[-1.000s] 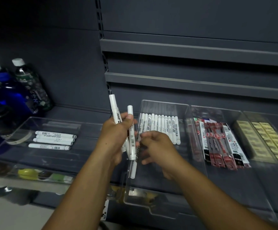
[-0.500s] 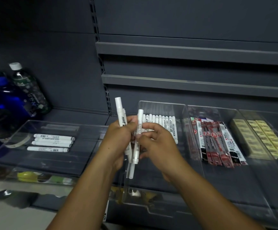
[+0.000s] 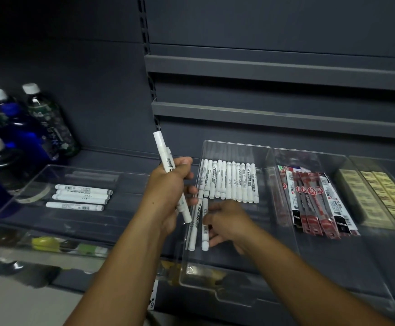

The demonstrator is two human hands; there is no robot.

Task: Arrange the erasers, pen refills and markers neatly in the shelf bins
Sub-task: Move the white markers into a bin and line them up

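The right hand (image 3: 230,223) pinches a single white marker (image 3: 205,228) between thumb and curled fingers. It holds the marker lengthwise at the near left of the middle clear bin (image 3: 236,144). I cannot tell whether the marker touches the bin floor. Farther back in that bin a row of white markers (image 3: 230,182) lies side by side, filling most of its width.

The left hand (image 3: 168,187) is clenched round a couple of markers (image 3: 161,147). They stand up out of the fist with their tops leaning left, over the bin's left wall. One more long marker (image 3: 194,225) slants down just beside the pinched one, its upper end at the left fingers. I cannot make out whether it is gripped or lying loose.

In the next bin to the right lie pen refills (image 3: 316,203) in red and black packets. Right of those, yellowish erasers (image 3: 380,196) sit in rows in a third bin.

Well apart to the left, a wide clear tray (image 3: 85,167) holds four loose markers (image 3: 81,198) lying crosswise. At the far left stand bottles (image 3: 45,123) with white caps, on the dark grey shelf (image 3: 121,158).
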